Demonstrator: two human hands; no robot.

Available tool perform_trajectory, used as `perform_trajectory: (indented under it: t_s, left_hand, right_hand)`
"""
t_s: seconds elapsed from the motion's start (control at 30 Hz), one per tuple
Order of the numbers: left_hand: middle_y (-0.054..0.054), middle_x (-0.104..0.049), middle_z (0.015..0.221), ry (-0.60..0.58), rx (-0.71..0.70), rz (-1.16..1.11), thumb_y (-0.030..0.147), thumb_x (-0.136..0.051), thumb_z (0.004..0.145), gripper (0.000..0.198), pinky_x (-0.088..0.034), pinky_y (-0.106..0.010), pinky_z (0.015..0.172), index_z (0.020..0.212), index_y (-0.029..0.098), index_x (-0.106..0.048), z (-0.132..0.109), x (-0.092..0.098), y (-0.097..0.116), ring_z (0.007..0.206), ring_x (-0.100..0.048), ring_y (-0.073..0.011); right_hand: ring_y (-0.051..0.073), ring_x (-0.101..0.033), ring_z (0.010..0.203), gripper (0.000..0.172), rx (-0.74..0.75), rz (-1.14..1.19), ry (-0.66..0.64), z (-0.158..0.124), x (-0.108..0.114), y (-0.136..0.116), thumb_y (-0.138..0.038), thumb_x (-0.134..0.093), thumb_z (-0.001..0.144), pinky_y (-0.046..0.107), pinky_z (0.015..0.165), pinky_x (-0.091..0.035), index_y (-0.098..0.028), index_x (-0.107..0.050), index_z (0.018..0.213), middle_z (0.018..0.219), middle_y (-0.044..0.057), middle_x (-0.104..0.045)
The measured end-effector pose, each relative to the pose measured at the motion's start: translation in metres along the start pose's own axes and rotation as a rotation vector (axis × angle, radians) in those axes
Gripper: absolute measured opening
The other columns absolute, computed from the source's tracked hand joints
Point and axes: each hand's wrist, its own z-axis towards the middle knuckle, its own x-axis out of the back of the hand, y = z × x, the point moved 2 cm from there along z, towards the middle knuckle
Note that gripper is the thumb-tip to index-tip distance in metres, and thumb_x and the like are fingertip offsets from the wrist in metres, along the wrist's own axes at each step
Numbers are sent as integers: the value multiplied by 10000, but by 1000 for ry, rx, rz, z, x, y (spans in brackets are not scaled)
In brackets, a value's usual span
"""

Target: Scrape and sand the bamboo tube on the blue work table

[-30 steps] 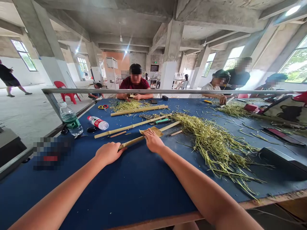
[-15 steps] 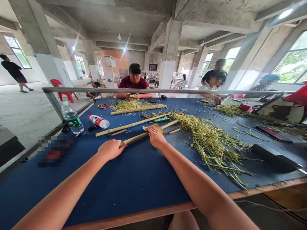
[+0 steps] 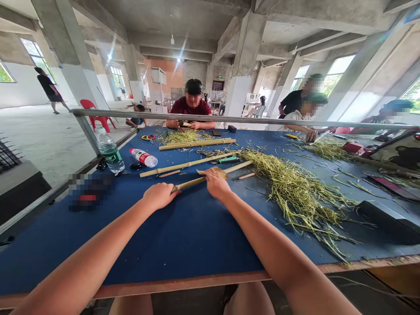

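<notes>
My left hand (image 3: 159,196) lies over the near end of a thin bamboo strip (image 3: 226,169) and grips it against the blue table top (image 3: 98,245). My right hand (image 3: 216,183) presses a folded tan sheet, probably sandpaper (image 3: 212,172), onto the same strip farther along. To the right of my right hand lies a large heap of green-yellow plant shavings (image 3: 302,197). Two longer bamboo sticks (image 3: 187,165) (image 3: 197,144) lie beyond my hands, with loose shavings around them.
Two plastic water bottles (image 3: 110,151) (image 3: 143,157) and red-handled scissors (image 3: 148,137) lie at the far left. A metal rail (image 3: 229,118) crosses above the table. Co-workers sit beyond it and to the right, one (image 3: 192,105) working with both hands. A black case (image 3: 387,223) sits at the right.
The whole scene has shifted and tilted slightly as my head moved. My hands stay on the strip in about the same places. A person in the background has walked farther off.
</notes>
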Motion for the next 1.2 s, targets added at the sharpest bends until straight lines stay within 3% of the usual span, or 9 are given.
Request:
perform_trajectory:
  t_s: [0.07,0.13,0.33,0.4,0.5,0.7,0.8,1.07,1.2]
  left_hand:
    - [-156,-782,938,-2,-2,4,661,-288,991,634,-531,-364,691,951,192,-712,1,0,0,863,-755,-313]
    - [-163,-783,954,-10,-6,7,656,-285,994,636,-535,-372,712,965,189,-715,1,-1,1,875,-755,-315]
    - [-217,-777,1031,0,-31,28,648,-252,1006,677,-536,-401,761,1041,154,-714,-2,0,2,949,-753,-347]
    - [-223,-774,1054,-1,-39,31,632,-244,1013,674,-534,-396,772,1035,153,-717,-3,0,2,964,-752,-342]
    - [-201,-779,1026,-8,-20,16,648,-255,1006,663,-534,-385,768,1016,172,-716,-2,0,1,944,-752,-328]
    - [-141,-782,935,-5,-8,7,660,-307,993,601,-519,-337,709,946,204,-696,-2,1,0,876,-752,-293]
    - [-139,-780,927,7,-18,0,663,-297,995,604,-512,-338,698,941,206,-689,-4,1,1,880,-752,-299]
    - [-186,-782,1037,-3,-9,-16,644,-292,999,616,-526,-383,803,1030,189,-705,-6,0,1,989,-744,-321]
    - [-202,-779,1061,-10,-26,-33,625,-276,1002,622,-531,-403,778,1049,178,-706,-7,-1,0,994,-742,-346]
  right_hand:
    - [272,-262,1550,522,-121,-44,12,1,4,18,-201,-326,1043,476,1265,-226,-110,-472,1536,1601,127,-443]
    - [280,-228,1560,534,-110,-55,3,-3,1,13,-213,-324,1046,470,1273,-204,-79,-443,1549,1629,141,-391]
    - [223,-191,1571,559,395,82,-81,-23,-24,-76,-230,-328,1050,439,1288,-188,-137,-359,1601,1651,85,-364]
    - [212,-189,1571,567,475,124,-108,-25,-26,-87,-257,-329,1060,444,1286,-202,-157,-320,1618,1657,78,-352]
    - [207,-241,1557,552,402,111,-104,-17,-19,-67,-207,-330,1041,431,1282,-219,-150,-393,1586,1633,86,-400]
    - [274,-238,1557,531,-110,-15,-22,1,10,25,-202,-327,1032,484,1274,-200,-91,-477,1530,1615,124,-419]
    - [291,-201,1566,545,-173,-28,-17,-2,13,33,-218,-307,1043,506,1272,-196,-81,-437,1554,1646,128,-358]
    - [226,-207,1567,556,423,110,-127,-29,-11,-79,-259,-344,1061,449,1289,-205,-160,-351,1608,1645,84,-374]
    - [210,-211,1565,548,490,153,-135,-34,-9,-88,-252,-334,1070,440,1289,-217,-159,-340,1611,1650,78,-364]
